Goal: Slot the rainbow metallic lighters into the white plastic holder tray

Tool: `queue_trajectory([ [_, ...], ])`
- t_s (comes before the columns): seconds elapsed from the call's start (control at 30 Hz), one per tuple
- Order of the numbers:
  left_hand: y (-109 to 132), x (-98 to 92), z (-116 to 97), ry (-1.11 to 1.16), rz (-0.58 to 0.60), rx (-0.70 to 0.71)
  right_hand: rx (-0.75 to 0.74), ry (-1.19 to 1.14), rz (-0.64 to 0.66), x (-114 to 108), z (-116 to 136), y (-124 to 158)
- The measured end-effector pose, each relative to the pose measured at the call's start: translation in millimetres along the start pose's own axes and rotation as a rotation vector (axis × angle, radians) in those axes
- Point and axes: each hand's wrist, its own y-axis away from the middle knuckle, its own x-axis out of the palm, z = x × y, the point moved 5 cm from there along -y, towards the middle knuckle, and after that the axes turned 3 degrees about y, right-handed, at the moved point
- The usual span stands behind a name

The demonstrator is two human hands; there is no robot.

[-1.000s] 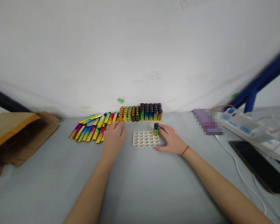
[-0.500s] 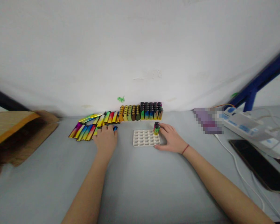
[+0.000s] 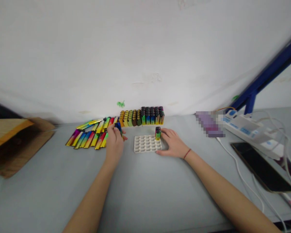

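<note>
Gripping a lighter (image 3: pixel 119 129), the left hand (image 3: pixel 114 142) is closed around it, fingers and thumb pinched on the body. The lighter is dark blue, tilted, and lifted just off the desk (image 3: pixel 145 197). It sits at the right end of the flat lighters (image 3: pixel 87 138), just left of the tray (image 3: pixel 143 148).

Flat lighters: rainbow-coloured, lying side by side in two rough rows on the desk, left of the left hand. The hand's knuckles cover the nearest ones.

Tray: white, with a grid of round pockets, lying flat between the two hands. One upright lighter (image 3: pixel 157 133) stands in its far right corner pocket. The other pockets are bare.

Right hand (image 3: pixel 172 144): palm down on the desk, touching the tray's right edge, with a red band at the wrist. Fingers are loosely spread and hold nothing. The fingertips lie just beside the upright lighter; cannot tell if they touch it. The thumb runs along the tray's near right corner.

Lighter block (image 3: pixel 142 117): upright lighters packed in tight rows against the wall (image 3: pixel 145 48), behind the tray. Yellow-orange ones are on the left, dark-topped ones on the right. A green mark (image 3: pixel 120 104) is on the wall just above.

Far left is a cardboard box (image 3: pixel 12 145), open side facing in. On the right are a blurred purple thing (image 3: pixel 208 124), a white power strip (image 3: pixel 247 131) with plugs and cables (image 3: pixel 242 176), and a dark phone (image 3: pixel 262 166) lying flat. A blue frame (image 3: pixel 266 76) slants up behind the strip.
</note>
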Motion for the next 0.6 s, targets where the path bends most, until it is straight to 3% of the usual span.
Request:
queue_trajectory([
  [0.2, -4.0, 2.7, 4.1, 0.442, -0.074, -0.326, 0.008, 0.003, 0.008, -0.4, 0.3, -0.4],
  [0.43, -1.4, 3.2, -5.8, 0.541, -0.062, -0.243, 0.003, 0.019, 0.014, -0.4, 0.5, -0.4],
  [0.6, -0.7, 5.1, -3.6, 0.642, -0.041, -0.377, 0.0, 0.017, 0.005, 0.0, 0.3, -0.4],
])
